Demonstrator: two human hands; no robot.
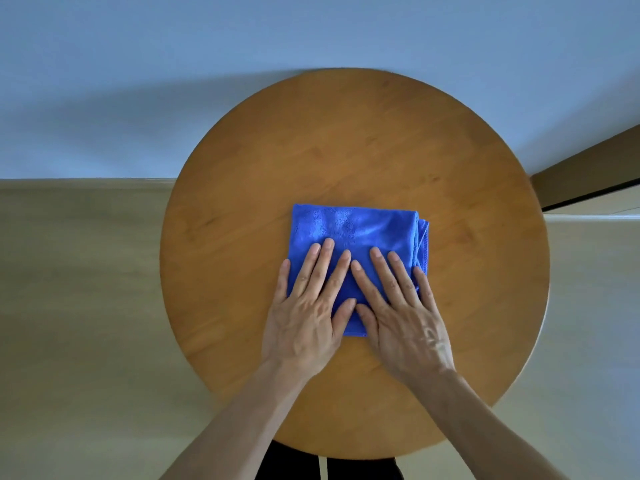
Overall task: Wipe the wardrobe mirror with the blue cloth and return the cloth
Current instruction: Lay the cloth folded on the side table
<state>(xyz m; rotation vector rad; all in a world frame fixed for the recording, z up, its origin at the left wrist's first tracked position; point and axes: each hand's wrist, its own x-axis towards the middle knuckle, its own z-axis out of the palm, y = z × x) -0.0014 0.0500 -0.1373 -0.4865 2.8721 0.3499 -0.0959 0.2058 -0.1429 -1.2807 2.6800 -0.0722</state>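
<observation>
1. So, the blue cloth (356, 230) is lying folded into a rough square on a round wooden table (346, 143), around the middle of the top and a bit toward the person's side.
2. Left hand (304, 317) is flat on the near-left part of the cloth, palm down and fingers straight and slightly spread. It isn't curled round anything, just pressing on the fabric. The little finger runs right along the cloth's left edge.
3. Right hand (401, 317) is doing the same on the near-right part: flat, fingers straight, resting on top with no pinch or grab. Its little finger sits at the cloth's right edge.
4. Both thumbs point inward and nearly meet over the cloth's near edge, and the index fingertips are close together too.
5. On the cloth's right side you can see the folded layers and a stitched hem sticking out a little.
6. Around it: a pale blue wall (138, 64) behind the table, light wood floor (79, 289) on both sides and a brown panel (588, 168) at the right edge. Can't tell what that panel belongs to.
7. Dark trousers (294, 462) peek out under the table's near rim.
</observation>
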